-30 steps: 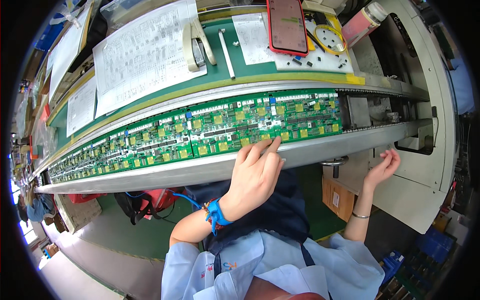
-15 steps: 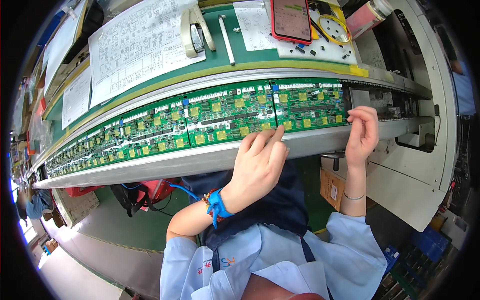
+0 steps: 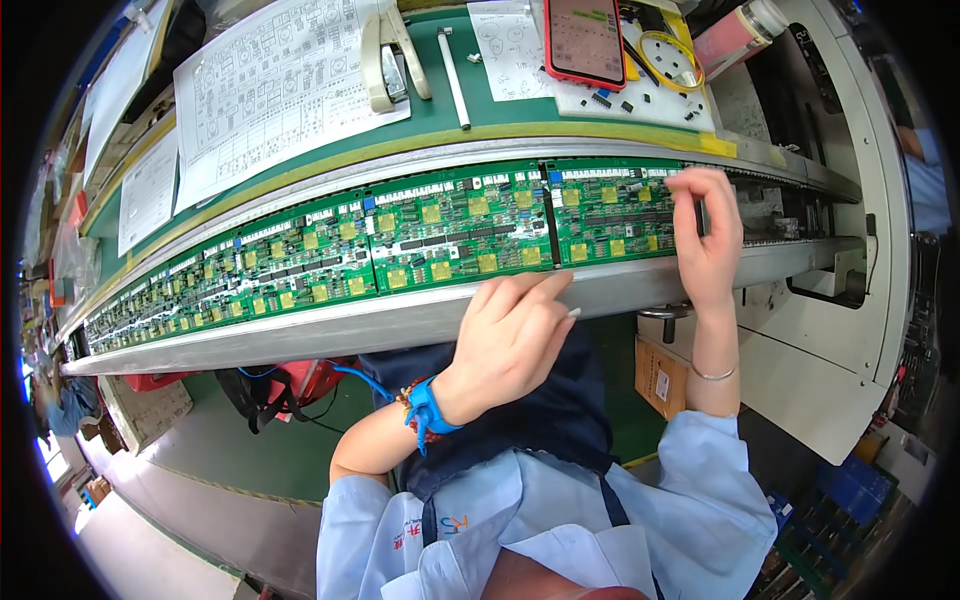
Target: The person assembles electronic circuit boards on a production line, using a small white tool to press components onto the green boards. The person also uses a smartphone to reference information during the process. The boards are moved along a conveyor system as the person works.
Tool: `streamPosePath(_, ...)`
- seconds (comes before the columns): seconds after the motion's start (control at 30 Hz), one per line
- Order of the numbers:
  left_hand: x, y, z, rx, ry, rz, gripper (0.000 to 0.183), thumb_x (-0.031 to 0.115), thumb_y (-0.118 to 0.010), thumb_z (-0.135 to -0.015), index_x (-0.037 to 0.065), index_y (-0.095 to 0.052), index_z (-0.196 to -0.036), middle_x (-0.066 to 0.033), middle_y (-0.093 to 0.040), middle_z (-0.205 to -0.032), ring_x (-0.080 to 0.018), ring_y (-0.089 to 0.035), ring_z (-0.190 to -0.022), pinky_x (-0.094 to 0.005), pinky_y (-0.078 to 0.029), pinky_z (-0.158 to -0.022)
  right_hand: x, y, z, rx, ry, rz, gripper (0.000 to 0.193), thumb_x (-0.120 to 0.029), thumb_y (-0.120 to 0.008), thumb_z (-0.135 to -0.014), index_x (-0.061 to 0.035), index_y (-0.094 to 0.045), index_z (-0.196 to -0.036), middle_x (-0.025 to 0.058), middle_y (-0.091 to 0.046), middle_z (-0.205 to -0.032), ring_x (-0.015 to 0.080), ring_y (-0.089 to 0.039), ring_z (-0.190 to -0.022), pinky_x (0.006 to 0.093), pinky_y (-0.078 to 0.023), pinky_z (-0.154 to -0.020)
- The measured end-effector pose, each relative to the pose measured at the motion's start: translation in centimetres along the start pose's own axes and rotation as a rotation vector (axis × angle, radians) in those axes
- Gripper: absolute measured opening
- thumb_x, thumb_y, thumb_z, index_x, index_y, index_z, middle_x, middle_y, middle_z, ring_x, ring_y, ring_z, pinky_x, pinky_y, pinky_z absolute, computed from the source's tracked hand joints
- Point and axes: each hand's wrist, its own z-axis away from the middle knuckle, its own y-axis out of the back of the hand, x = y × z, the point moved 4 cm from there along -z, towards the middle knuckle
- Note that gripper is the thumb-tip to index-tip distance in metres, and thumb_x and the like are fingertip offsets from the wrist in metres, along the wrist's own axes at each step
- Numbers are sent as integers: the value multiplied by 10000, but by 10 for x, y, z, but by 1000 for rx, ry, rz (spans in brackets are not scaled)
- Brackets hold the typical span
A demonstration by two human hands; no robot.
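Observation:
A row of green circuit boards [image 3: 455, 225] with yellow square parts and dark chips lies along a metal rail track. A narrow dark gap separates the rightmost board [image 3: 610, 215] from its neighbour. My left hand [image 3: 508, 335], with a blue band at the wrist, hovers at the front rail [image 3: 400, 315] just below that gap. Its fingers are loosely bent, thumb and forefinger apart, and nothing shows between them. My right hand [image 3: 712, 235] reaches over the right end of the rightmost board. Its bent fingers are near the far edge, with the thumb apart; whether they touch is hidden.
Behind the track, a green bench holds printed sheets [image 3: 270, 110], a stapler-like tool [image 3: 388, 65], a white stick [image 3: 455, 80], a red-cased phone [image 3: 585, 42] and a white pad [image 3: 650, 105] with small black parts. A pale machine [image 3: 810, 350] stands right.
My right hand has moved up and left onto the rightmost board's end. My left hand has drawn back from the boards towards me. The gap beside the rightmost board looks wider.

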Motion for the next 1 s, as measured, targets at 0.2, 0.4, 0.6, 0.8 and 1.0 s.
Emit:
streamPosePath(0.2,-13,36,13,256,-41,28,206,-21,-610,-751,38,-512,-922,-139,-646,-978,-271,-573,-788,-355,-456,-692,12,-15,-65,33,125,25,210,-31,-492,-838,-34,-534,-1044,91,-614,-1005,245,-561,-964,367,-395,-888)
streamPosePath(0.4,-25,34,19,358,35,94,117,11,-543,-861,34,-452,-933,-168,-638,-866,-253,-547,-684,-339,-433,-604,34,-39,-96,6,250,233,295,-30,-497,-781,-75,-495,-1073,28,-628,-1043,237,-530,-1038,408,-355,-878)
streamPosePath(0.6,-24,33,19,339,26,95,132,14,-546,-858,41,-454,-949,-155,-641,-872,-249,-541,-675,-337,-430,-585,40,-47,-97,4,250,265,307,-35,-508,-772,-74,-496,-1077,37,-628,-1037,242,-528,-1044,423,-355,-872)
streamPosePath(0.8,-24,33,20,323,22,75,153,7,-549,-846,44,-451,-958,-150,-643,-879,-256,-556,-690,-338,-443,-598,45,-49,-102,11,239,181,323,-46,-505,-777,-85,-502,-1097,43,-618,-1029,244,-526,-1037,410,-363,-853)
streamPosePath(1.0,-23,32,20,329,10,65,149,12,-550,-849,41,-449,-955,-152,-643,-882,-261,-565,-696,-340,-454,-605,35,-57,-122,-32,259,229,305,-30,-454,-800,-59,-465,-1104,53,-595,-1133,232,-508,-1081,381,-359,-958)
